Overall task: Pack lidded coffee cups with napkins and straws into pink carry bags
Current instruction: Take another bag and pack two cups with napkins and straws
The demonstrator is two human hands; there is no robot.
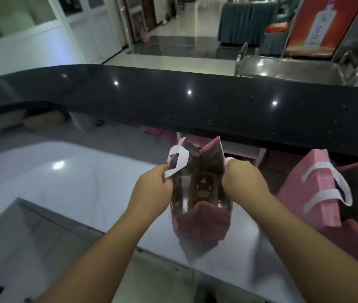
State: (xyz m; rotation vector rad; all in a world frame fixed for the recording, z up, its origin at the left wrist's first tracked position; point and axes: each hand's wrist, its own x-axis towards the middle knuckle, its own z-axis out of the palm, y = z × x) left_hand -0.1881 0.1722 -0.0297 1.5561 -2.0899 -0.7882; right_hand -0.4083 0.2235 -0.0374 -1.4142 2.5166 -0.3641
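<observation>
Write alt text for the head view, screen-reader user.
Two bare hands hold open a pink carry bag on a white counter: the left hand pinches its white handle, the right hand grips the opposite rim. More pink bags stand at right, under a black ledge.

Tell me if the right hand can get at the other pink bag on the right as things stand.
Probably yes: that pink bag stands close beside the right hand with nothing between, but the hand grips the open bag and must let go first.
</observation>
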